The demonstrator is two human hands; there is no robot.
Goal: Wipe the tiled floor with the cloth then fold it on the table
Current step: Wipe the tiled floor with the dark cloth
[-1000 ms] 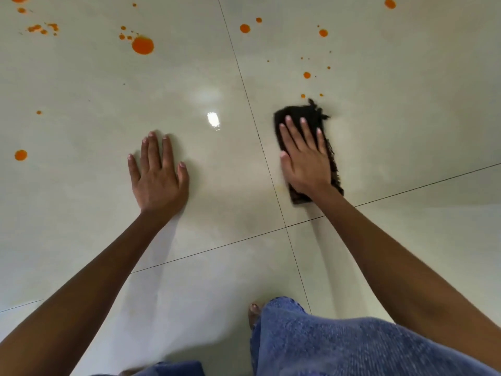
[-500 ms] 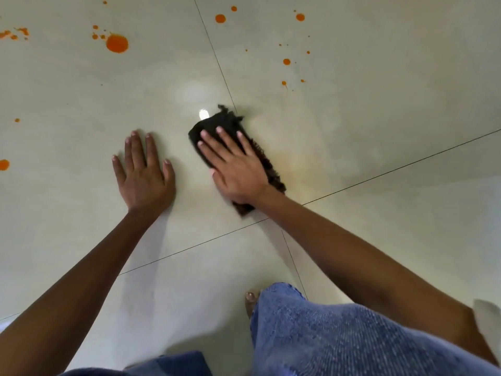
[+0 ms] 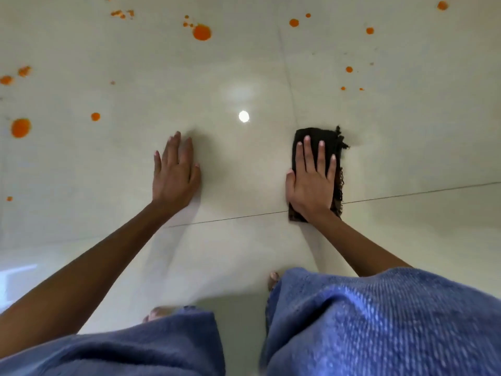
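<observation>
The right hand [image 3: 311,185] lies flat on a dark cloth [image 3: 329,137], fingers straight and slightly spread, the palm pressing the cloth onto the pale tiled floor [image 3: 244,63]. The cloth is folded into a narrow strip that runs away from the person, with frayed threads sticking out along its right edge and at its far corner. Its near end sits across a thin joint line [image 3: 420,189] between two tiles. The left hand [image 3: 174,177] rests flat on the bare tile well to the left of the cloth, fingers straight and close together, holding nothing. A round spot of reflected light [image 3: 243,116] shines on the floor between the two hands, a little beyond them. Orange spots dot the floor farther out, the largest one [image 3: 202,32] near the top, with others scattered to the left and right; none touches the cloth. Blue fabric [image 3: 379,321] covers the person's knees at the bottom, and toes [image 3: 273,278] peek out beside it.
</observation>
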